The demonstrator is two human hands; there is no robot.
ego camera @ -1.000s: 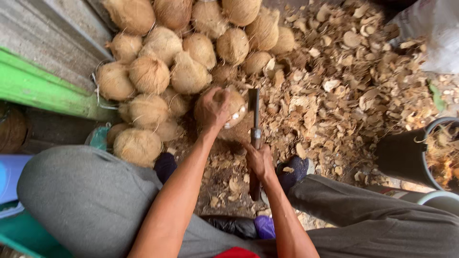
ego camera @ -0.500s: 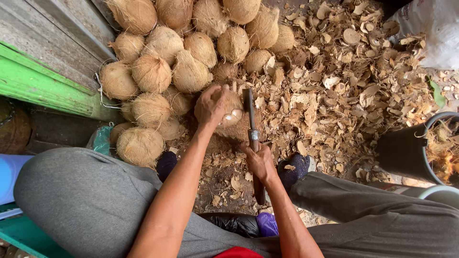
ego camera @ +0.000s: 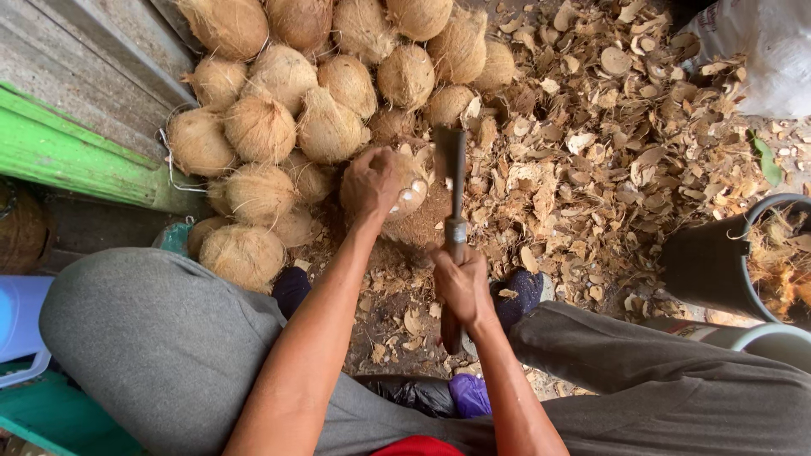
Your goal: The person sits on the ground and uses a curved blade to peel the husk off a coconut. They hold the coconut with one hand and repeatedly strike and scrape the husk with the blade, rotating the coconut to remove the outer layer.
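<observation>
My left hand [ego camera: 369,184] grips a brown, hairy coconut [ego camera: 410,187] from above, holding it on the ground between my knees; white chipped patches show on its side. A long dark chopping knife [ego camera: 452,181] is held by its handle in my right hand [ego camera: 463,287], with the blade pointing away from me just to the right of the coconut. The blade's edge stands close beside the coconut.
A pile of several husked coconuts [ego camera: 321,93] lies ahead on the left against a green board [ego camera: 76,156]. Shell chips and husk scraps [ego camera: 608,135] cover the ground to the right. A dark bucket [ego camera: 735,262] with husk stands at the right, a white sack [ego camera: 760,51] behind it.
The knife blade has lifted slightly and shifted closer to the coconut. My left hand has turned the coconut a little under its grip.
</observation>
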